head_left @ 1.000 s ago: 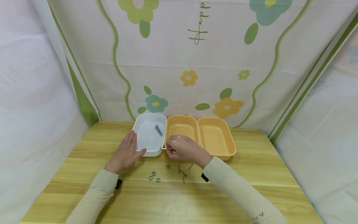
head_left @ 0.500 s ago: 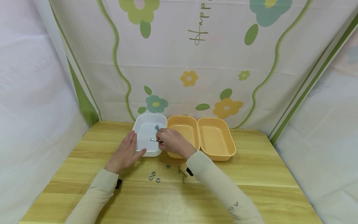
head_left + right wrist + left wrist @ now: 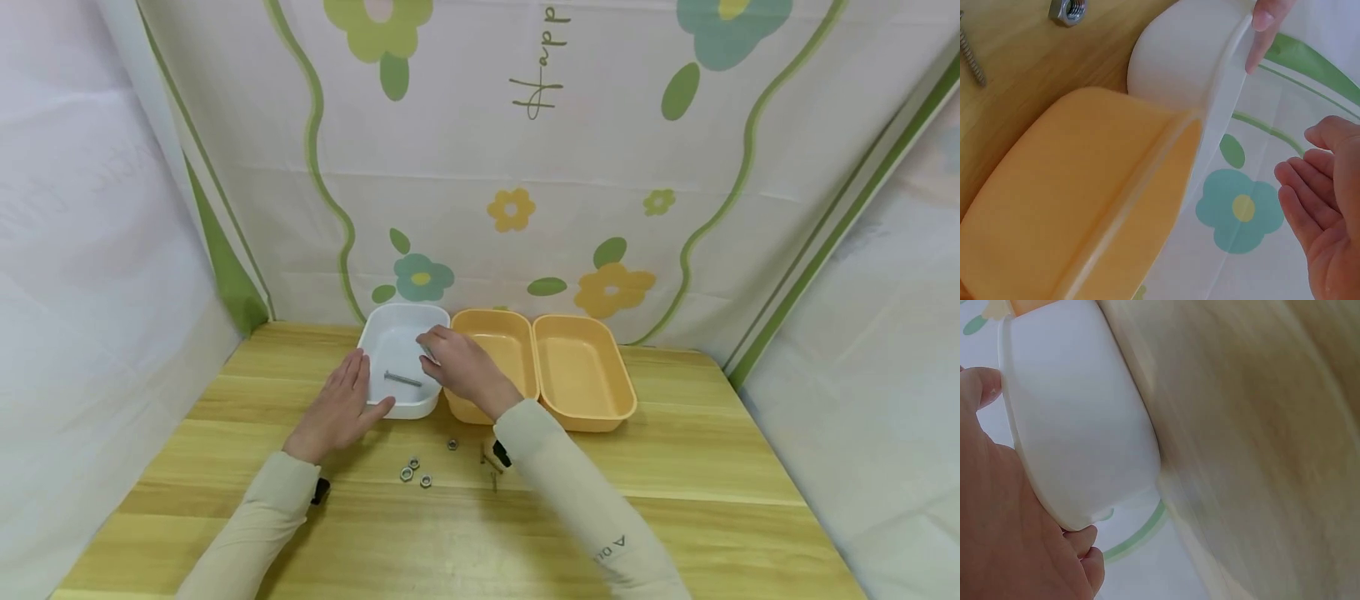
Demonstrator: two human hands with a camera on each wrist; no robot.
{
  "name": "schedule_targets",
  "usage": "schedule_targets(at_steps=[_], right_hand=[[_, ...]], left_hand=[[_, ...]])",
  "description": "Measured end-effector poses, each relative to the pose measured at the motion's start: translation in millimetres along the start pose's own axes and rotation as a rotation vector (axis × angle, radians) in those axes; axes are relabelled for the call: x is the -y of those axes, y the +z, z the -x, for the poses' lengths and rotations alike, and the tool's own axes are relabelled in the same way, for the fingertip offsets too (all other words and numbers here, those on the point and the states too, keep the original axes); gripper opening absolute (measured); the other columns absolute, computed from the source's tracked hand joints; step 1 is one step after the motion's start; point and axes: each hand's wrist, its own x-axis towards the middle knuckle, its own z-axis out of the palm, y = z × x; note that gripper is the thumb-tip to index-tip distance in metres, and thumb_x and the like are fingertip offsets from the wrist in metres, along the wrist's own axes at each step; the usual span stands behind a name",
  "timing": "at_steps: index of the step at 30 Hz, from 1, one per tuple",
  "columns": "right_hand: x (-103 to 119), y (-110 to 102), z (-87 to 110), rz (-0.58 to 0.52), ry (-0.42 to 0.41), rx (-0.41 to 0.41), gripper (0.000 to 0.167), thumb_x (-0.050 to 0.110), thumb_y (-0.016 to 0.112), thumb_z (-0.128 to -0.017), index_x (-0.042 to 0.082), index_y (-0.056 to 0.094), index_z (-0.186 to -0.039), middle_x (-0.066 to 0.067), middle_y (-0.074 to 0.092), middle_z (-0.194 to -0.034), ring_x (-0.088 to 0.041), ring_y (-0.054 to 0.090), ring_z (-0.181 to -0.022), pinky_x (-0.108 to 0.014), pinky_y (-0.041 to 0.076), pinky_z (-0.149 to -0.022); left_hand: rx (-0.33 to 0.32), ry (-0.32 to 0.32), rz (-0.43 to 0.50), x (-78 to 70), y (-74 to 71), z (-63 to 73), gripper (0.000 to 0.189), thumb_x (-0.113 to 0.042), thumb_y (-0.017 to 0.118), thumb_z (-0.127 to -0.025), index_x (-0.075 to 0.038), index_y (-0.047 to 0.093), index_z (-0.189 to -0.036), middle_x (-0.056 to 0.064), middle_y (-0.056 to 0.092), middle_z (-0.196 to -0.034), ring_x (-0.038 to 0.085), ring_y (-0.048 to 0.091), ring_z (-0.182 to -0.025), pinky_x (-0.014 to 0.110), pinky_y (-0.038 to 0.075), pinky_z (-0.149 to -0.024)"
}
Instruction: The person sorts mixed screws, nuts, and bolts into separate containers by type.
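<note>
In the head view a white tray (image 3: pixel 397 411) stands at the left of a row of three. A silver bolt (image 3: pixel 402 379) lies across its floor. My right hand (image 3: pixel 467 367) is above the tray's right side, and other bolts there are mostly hidden behind it. The right wrist view shows the right hand (image 3: pixel 1322 194) with loosely bent fingers and nothing between them. My left hand (image 3: pixel 333 412) rests against the white tray's left and front rim, fingers extended and thumb apart. In the left wrist view its thumb (image 3: pixel 988 384) touches the rim.
Two orange trays (image 3: pixel 480 412) (image 3: pixel 588 417) adjoin the white one on the right. Several hex nuts (image 3: pixel 407 474) lie on the wooden table (image 3: pixel 420 550) before the trays. Beside them are a few brass-coloured screws (image 3: pixel 492 463). A flowered cloth (image 3: pixel 450 150) hangs behind.
My right hand has moved left over the white tray and let go of the bolt, which now lies in it. The left hand stays in place.
</note>
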Motion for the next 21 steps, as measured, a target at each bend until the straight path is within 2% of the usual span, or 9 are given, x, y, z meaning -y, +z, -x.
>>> schedule_targets(at_steps=[9,17,21], right_hand=[[-17,-17,22.5,-0.105,0.046,0.005,0.040,0.019,0.069,-0.102,-0.003,0.066,-0.136,-0.019,0.070,-0.134,-0.034,0.071,-0.121,-0.040,0.061,-0.103],[-34,-31,50.0,-0.069,0.052,0.054,0.052,0.028,0.065,-0.105,-0.003,0.058,-0.146,-0.022,0.061,-0.149,-0.037,0.060,-0.139,-0.046,0.051,-0.116],[-43,-37,65.7,-0.049,0.093,0.112,0.059,0.034,0.062,-0.107,-0.002,0.052,-0.152,-0.020,0.056,-0.155,-0.035,0.056,-0.144,-0.047,0.049,-0.119]], left_hand=[[0.010,-0.007,0.012,-1.7,-1.9,0.5,0.094,-0.054,0.045,-0.109,0.020,0.016,-0.159,0.038,0.011,-0.171,0.053,0.012,-0.161,0.065,0.020,-0.130],[0.024,-0.017,0.020,-2.0,-1.4,1.3,0.095,-0.055,0.044,-0.109,0.019,0.014,-0.160,0.036,0.008,-0.172,0.052,0.010,-0.162,0.064,0.018,-0.131],[0.028,-0.026,0.029,-2.8,-2.7,2.0,0.096,-0.056,0.043,-0.108,0.018,0.013,-0.160,0.035,0.006,-0.173,0.051,0.008,-0.162,0.064,0.017,-0.132]])
